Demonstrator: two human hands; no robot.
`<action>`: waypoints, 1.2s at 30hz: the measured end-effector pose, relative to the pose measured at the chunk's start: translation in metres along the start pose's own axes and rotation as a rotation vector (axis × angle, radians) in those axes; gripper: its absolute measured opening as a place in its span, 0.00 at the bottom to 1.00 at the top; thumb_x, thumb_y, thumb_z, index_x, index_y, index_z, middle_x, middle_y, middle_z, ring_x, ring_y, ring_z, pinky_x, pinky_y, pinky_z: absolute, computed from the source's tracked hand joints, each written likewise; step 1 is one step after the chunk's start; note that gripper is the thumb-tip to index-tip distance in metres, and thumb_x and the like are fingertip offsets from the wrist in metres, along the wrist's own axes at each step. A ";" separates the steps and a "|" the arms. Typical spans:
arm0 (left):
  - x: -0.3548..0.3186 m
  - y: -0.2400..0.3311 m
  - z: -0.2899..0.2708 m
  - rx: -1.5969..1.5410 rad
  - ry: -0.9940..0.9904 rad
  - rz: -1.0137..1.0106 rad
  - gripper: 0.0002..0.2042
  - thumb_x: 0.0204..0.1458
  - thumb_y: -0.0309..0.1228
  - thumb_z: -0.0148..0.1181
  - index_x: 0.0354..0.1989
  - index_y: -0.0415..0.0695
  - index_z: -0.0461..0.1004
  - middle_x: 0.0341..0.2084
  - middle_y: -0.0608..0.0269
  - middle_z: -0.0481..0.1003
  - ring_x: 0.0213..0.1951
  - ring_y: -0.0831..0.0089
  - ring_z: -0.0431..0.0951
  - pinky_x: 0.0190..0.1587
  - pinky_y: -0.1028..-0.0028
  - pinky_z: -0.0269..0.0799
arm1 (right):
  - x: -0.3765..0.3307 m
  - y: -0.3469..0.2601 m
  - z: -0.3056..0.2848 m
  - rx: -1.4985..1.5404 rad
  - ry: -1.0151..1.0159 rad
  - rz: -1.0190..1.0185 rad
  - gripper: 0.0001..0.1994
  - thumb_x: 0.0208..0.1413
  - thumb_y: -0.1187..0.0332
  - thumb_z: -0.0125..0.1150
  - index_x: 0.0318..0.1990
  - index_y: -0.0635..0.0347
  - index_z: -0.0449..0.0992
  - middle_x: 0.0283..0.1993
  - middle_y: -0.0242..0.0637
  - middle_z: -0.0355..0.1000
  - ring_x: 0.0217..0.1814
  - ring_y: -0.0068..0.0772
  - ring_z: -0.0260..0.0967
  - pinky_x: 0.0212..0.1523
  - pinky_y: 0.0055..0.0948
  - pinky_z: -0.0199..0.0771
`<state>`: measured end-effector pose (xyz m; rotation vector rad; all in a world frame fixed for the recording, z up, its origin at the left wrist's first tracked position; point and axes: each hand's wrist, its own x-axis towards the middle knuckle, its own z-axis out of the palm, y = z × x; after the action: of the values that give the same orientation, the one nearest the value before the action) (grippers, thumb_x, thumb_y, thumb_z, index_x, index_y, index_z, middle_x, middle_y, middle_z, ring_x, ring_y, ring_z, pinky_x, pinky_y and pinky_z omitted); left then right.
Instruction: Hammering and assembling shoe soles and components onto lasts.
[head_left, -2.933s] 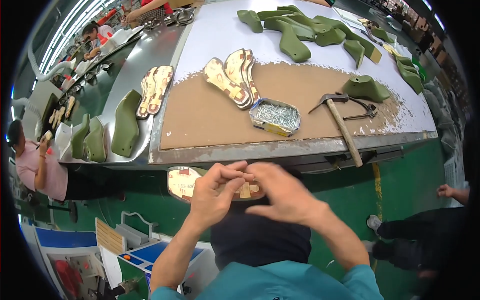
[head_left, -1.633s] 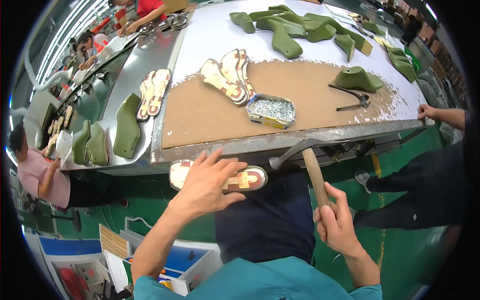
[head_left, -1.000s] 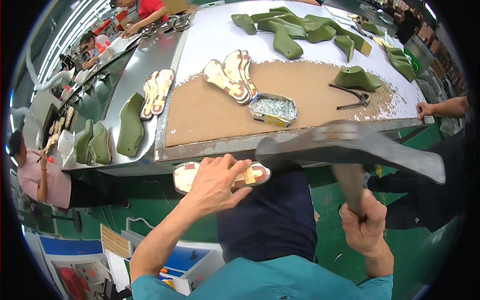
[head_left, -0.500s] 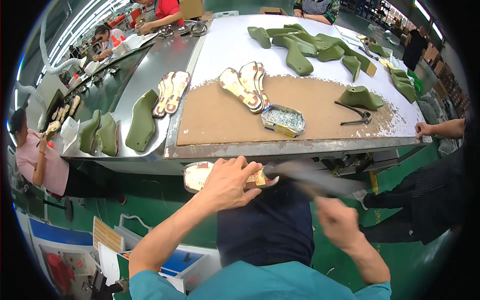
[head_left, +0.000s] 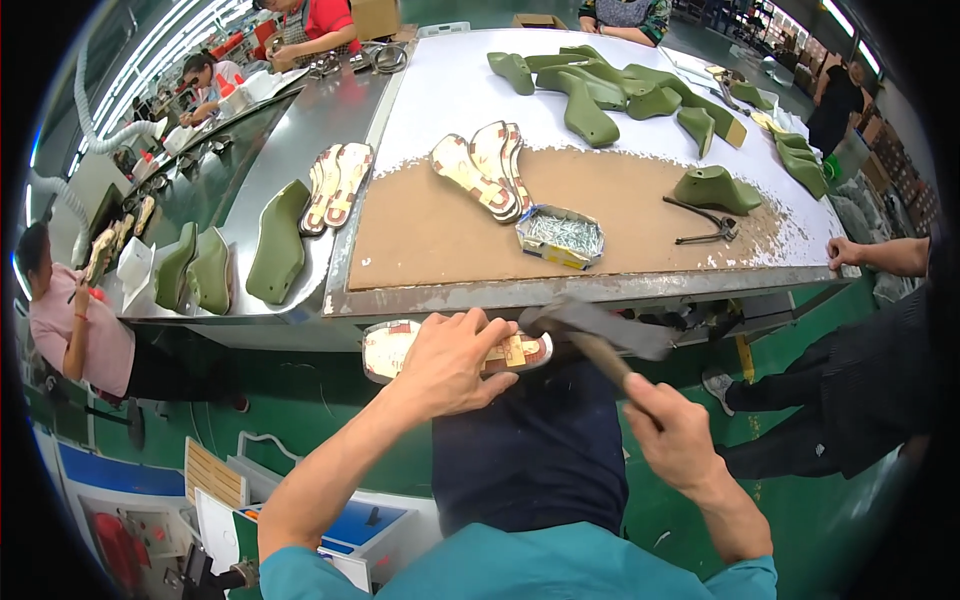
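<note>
Hammering, apparently: right hand [head_left: 676,438] grips hammer [head_left: 612,330], left hand [head_left: 450,365] clasps sole [head_left: 388,347] over the lap, near table [head_left: 480,299] edge; next blow calls for steady hold, clean aim.

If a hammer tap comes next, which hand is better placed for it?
The right hand looks better: it holds the hammer, with the striking end close to the right end of the sole. The left hand lies across the sole, so seems busy.

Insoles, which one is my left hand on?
The insole on your side of the table's near edge, with your left hand across its middle; the insoles on the tables lie apart from it.
</note>
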<state>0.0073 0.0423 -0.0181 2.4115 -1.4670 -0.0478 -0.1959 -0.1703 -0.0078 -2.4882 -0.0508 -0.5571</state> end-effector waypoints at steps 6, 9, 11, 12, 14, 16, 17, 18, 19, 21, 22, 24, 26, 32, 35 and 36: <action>0.008 0.004 -0.001 -0.002 -0.011 0.020 0.26 0.43 0.44 0.68 0.50 0.48 0.70 0.34 0.58 0.70 0.38 0.60 0.74 0.45 0.64 0.65 | -0.009 0.008 0.002 -0.045 0.013 0.020 0.21 0.48 0.76 0.67 0.51 0.49 0.74 0.20 0.35 0.60 0.15 0.37 0.61 0.15 0.35 0.65; 0.009 -0.001 0.001 -0.020 0.021 0.015 0.27 0.42 0.44 0.68 0.50 0.47 0.70 0.35 0.59 0.70 0.38 0.60 0.74 0.45 0.64 0.65 | 0.010 0.018 -0.002 -0.225 0.049 -0.072 0.24 0.48 0.74 0.66 0.54 0.43 0.74 0.20 0.34 0.60 0.15 0.35 0.62 0.14 0.35 0.63; 0.004 -0.003 -0.004 -0.064 -0.046 -0.020 0.29 0.42 0.44 0.68 0.52 0.47 0.70 0.39 0.58 0.71 0.44 0.59 0.73 0.50 0.61 0.64 | 0.023 0.036 -0.004 -0.274 0.139 -0.045 0.24 0.49 0.75 0.63 0.55 0.42 0.74 0.21 0.34 0.63 0.17 0.35 0.63 0.15 0.34 0.64; 0.001 -0.006 -0.005 -0.055 -0.041 -0.040 0.29 0.42 0.44 0.68 0.52 0.47 0.70 0.39 0.58 0.71 0.44 0.59 0.73 0.50 0.61 0.64 | 0.033 0.043 -0.010 -0.328 0.139 0.009 0.21 0.51 0.77 0.61 0.54 0.46 0.75 0.24 0.37 0.66 0.20 0.40 0.66 0.19 0.36 0.66; -0.012 -0.012 -0.011 0.065 0.061 0.056 0.30 0.40 0.44 0.69 0.53 0.48 0.69 0.45 0.57 0.71 0.51 0.57 0.70 0.56 0.58 0.62 | 0.051 0.067 -0.017 -0.436 0.127 0.095 0.19 0.53 0.78 0.59 0.52 0.51 0.75 0.28 0.41 0.69 0.27 0.45 0.69 0.26 0.39 0.68; -0.021 -0.025 -0.017 0.053 0.077 0.004 0.33 0.37 0.46 0.70 0.54 0.47 0.69 0.47 0.56 0.71 0.54 0.56 0.68 0.59 0.57 0.60 | 0.059 0.107 -0.028 -0.554 0.108 0.125 0.18 0.54 0.77 0.58 0.53 0.52 0.74 0.34 0.41 0.70 0.33 0.47 0.69 0.34 0.40 0.68; -0.026 -0.034 -0.019 0.012 0.120 0.016 0.34 0.36 0.48 0.70 0.54 0.46 0.69 0.47 0.56 0.71 0.53 0.57 0.68 0.58 0.58 0.60 | 0.060 0.123 -0.029 -0.597 0.098 0.111 0.18 0.54 0.77 0.57 0.53 0.53 0.74 0.37 0.42 0.70 0.36 0.47 0.69 0.37 0.40 0.67; -0.029 -0.039 -0.021 -0.044 0.113 0.006 0.36 0.36 0.50 0.70 0.55 0.46 0.68 0.48 0.55 0.70 0.53 0.56 0.69 0.58 0.59 0.61 | 0.064 0.133 -0.023 -0.552 0.172 0.067 0.17 0.53 0.76 0.58 0.52 0.54 0.73 0.39 0.42 0.70 0.39 0.47 0.69 0.40 0.41 0.65; -0.035 -0.043 -0.023 -0.085 0.124 0.007 0.38 0.37 0.51 0.70 0.57 0.45 0.67 0.51 0.54 0.70 0.54 0.56 0.69 0.58 0.60 0.62 | 0.070 0.137 -0.017 -0.503 0.242 0.026 0.17 0.53 0.76 0.58 0.52 0.55 0.73 0.41 0.43 0.71 0.41 0.47 0.68 0.42 0.41 0.64; -0.046 -0.048 -0.026 -0.137 0.130 -0.051 0.39 0.38 0.51 0.70 0.59 0.46 0.65 0.54 0.53 0.69 0.55 0.56 0.69 0.60 0.60 0.62 | 0.092 0.093 0.001 -0.434 0.217 -0.155 0.19 0.50 0.71 0.62 0.51 0.61 0.72 0.47 0.47 0.69 0.48 0.51 0.66 0.49 0.44 0.64; -0.051 -0.049 -0.032 -0.198 0.113 -0.087 0.37 0.40 0.49 0.70 0.58 0.44 0.67 0.55 0.51 0.68 0.57 0.55 0.68 0.60 0.60 0.62 | 0.098 0.076 0.015 -0.193 0.117 -0.213 0.25 0.44 0.66 0.69 0.52 0.60 0.71 0.48 0.47 0.69 0.51 0.52 0.66 0.51 0.45 0.64; -0.066 -0.078 -0.030 -0.176 0.202 -0.201 0.35 0.41 0.47 0.70 0.57 0.43 0.68 0.55 0.50 0.68 0.57 0.54 0.68 0.60 0.59 0.62 | 0.112 0.034 0.042 0.028 -0.135 -0.387 0.39 0.29 0.58 0.78 0.54 0.58 0.71 0.49 0.44 0.69 0.50 0.48 0.66 0.50 0.43 0.64; -0.076 -0.102 -0.040 -0.042 0.403 -0.430 0.29 0.44 0.42 0.69 0.53 0.41 0.72 0.56 0.47 0.67 0.57 0.52 0.68 0.59 0.60 0.63 | 0.121 0.012 0.063 0.052 -0.379 -0.485 0.39 0.31 0.57 0.77 0.56 0.56 0.69 0.48 0.41 0.67 0.50 0.44 0.66 0.46 0.41 0.64; -0.080 -0.225 -0.027 0.498 0.390 -0.903 0.43 0.41 0.48 0.68 0.67 0.52 0.56 0.64 0.44 0.53 0.61 0.41 0.57 0.61 0.49 0.56 | 0.116 0.005 0.095 -0.078 -0.325 -0.407 0.37 0.28 0.67 0.77 0.53 0.57 0.69 0.46 0.42 0.69 0.45 0.45 0.68 0.42 0.40 0.68; -0.085 -0.259 -0.036 0.458 0.459 -0.861 0.45 0.39 0.48 0.68 0.68 0.53 0.54 0.64 0.44 0.52 0.57 0.42 0.61 0.59 0.50 0.59 | 0.110 0.005 0.098 -0.048 -0.280 -0.387 0.37 0.30 0.70 0.76 0.54 0.59 0.68 0.45 0.44 0.70 0.44 0.48 0.70 0.44 0.41 0.71; -0.084 -0.264 -0.040 0.373 0.391 -0.928 0.47 0.38 0.46 0.68 0.69 0.54 0.50 0.62 0.43 0.55 0.54 0.44 0.64 0.56 0.51 0.63 | 0.111 0.003 0.096 -0.076 -0.261 -0.377 0.28 0.41 0.68 0.71 0.52 0.59 0.67 0.46 0.45 0.71 0.42 0.47 0.71 0.41 0.40 0.72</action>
<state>0.2018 0.2375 -0.0660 2.9482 -0.1251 0.4916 -0.0578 -0.1288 -0.0364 -2.6256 -0.6195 -0.3840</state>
